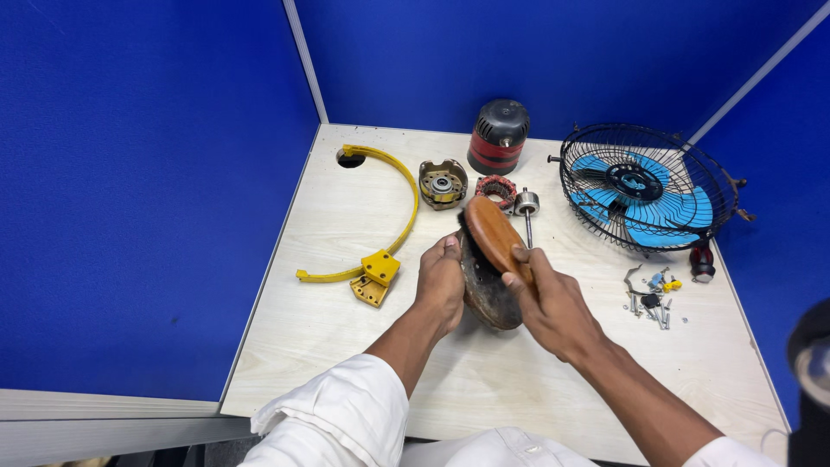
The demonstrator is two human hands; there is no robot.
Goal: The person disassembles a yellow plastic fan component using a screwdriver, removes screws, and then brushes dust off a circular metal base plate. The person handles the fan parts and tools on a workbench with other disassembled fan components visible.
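Fingers of the right hand are wrapped around the handle end of a brown wooden-backed brush with dark bristles, which lies tilted across the top edge of a round, dark, grimy metal cover plate. The left hand grips the left rim of that plate, fingers curled over its edge, and holds it standing on edge just above the pale wood-grain bench. Both hands are clenched on what they hold, and plate and brush touch each other at the middle of the bench.

Behind them lie a small steel rotor on a thin shaft, a ring of reddish copper windings and a brass-coloured motor housing half, all near one another. Further back stands a black and red cylindrical motor casing. To the left rests a curved yellow metal bracket with a square mounting block. On the right sits a black wire fan cage with light-blue blades, and in front of it a scatter of small screws and clips.
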